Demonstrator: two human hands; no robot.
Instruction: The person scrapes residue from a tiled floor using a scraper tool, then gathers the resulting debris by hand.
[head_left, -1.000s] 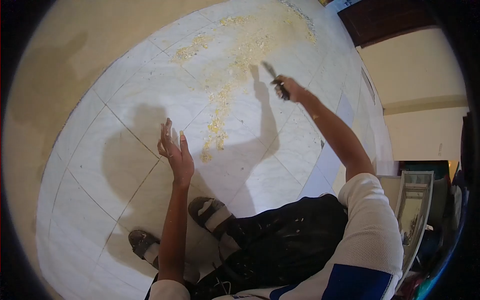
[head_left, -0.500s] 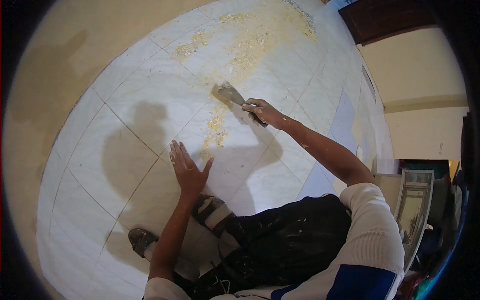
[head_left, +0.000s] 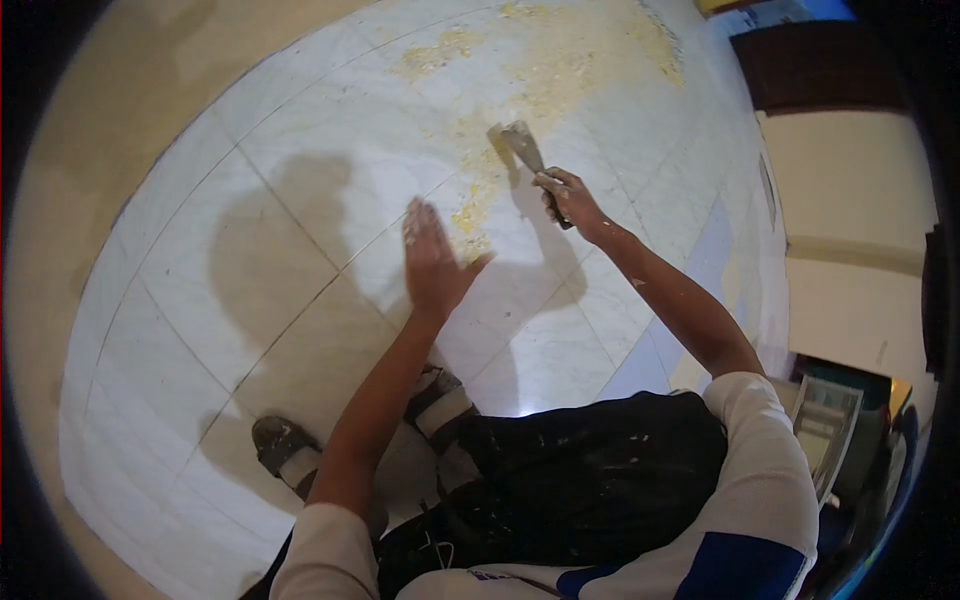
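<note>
My right hand (head_left: pixel 570 197) is closed round the dark handle of a putty knife (head_left: pixel 525 150), its wide blade angled up and left over the tiled floor (head_left: pixel 290 330). White smears mark the blade and my fingers. My left hand (head_left: pixel 435 255) is open, fingers stretched forward and thumb out to the right, with nothing in it. Just right of it lies a strip of yellow and white flakes (head_left: pixel 468 212), running up toward the blade. A larger scatter of crumbled debris (head_left: pixel 550 75) spreads beyond the knife.
A beige wall (head_left: pixel 110 110) borders the floor on the left. My sandalled foot (head_left: pixel 283 445) rests at the lower left. At the right are a pale wall (head_left: pixel 850 190), a dark brown panel (head_left: pixel 820 65) and a glass-fronted frame (head_left: pixel 828 425).
My left hand has moved up and right, alongside the flake strip. My right hand has shifted up and right with the putty knife. The camera view has also shifted.
</note>
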